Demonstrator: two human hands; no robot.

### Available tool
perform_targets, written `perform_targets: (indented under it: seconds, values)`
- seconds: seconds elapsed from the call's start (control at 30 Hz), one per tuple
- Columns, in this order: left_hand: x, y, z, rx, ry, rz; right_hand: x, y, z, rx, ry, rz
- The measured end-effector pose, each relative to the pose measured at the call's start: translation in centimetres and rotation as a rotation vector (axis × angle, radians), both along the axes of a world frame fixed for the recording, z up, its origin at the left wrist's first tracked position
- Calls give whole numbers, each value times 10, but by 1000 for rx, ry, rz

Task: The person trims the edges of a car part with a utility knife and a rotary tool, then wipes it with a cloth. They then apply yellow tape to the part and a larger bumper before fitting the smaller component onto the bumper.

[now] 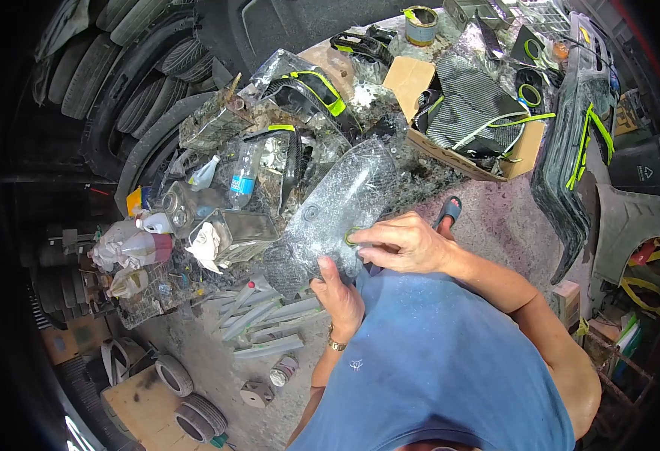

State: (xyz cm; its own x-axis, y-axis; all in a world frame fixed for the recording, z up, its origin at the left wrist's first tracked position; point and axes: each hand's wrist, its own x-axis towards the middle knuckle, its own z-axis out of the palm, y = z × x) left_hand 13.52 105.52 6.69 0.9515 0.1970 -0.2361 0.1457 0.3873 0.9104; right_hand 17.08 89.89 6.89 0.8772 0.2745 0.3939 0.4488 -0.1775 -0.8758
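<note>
A grey, dust-coated moulded panel [330, 203] lies at a slant over the edge of the cluttered bench, close to the person's body. My right hand [405, 242] is on the panel's right edge, its fingers pinched around a small yellow-green ringed piece [351, 237]. At the panel's lower edge is my left hand [339, 295], thumb raised against the surface and the other fingers mostly hidden beneath or behind it. A round mark shows on the panel left of my right hand.
An open cardboard box [521, 158] with carbon-patterned sheets stands at the bench's right. Left are a plastic bottle [245, 180] and a rectangular metal can [243, 237]. Long grey strips [270, 346] lie on the floor. A tall grey bumper-like part [563, 165] stands right.
</note>
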Motion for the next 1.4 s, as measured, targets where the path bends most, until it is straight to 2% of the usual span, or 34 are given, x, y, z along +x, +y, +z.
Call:
perform_targets:
  seconds: [0.1,0.23,0.33,0.4,0.63,0.73,0.87,0.93,1.0,1.07,1.27,1.4]
  values:
    - [1,0,-1,9,12,5,-1,6,-6,87,67,-42]
    - [1,2,-2,17,5,-7,1,6,-2,51,52,-52]
    - [3,1,2,1,7,-17,5,4,-2,-39,-97,-85]
    - [4,1,3,-10,5,-22,7,1,-3,-192,-257,-137]
    - [5,1,1,3,7,0,8,3,-5,-227,-271,-100]
    - [8,1,2,-14,-1,-7,8,3,0,-146,-263,-129]
    - [13,1,5,-86,-10,-88,10,-4,3,-151,-194,-269]
    - [17,-6,9,-93,-7,-48,16,-1,7,-195,-351,-346]
    - [20,-10,13,-99,-1,-10,17,-2,7,-282,-328,-322]
    - [21,-12,14,-136,-7,-13,22,-4,7,-397,-433,-278]
    - [18,-9,8,-136,-7,-73,21,-4,3,-393,-439,-273]
    - [19,-9,-2,-107,-13,6,17,-2,2,-361,-436,-251]
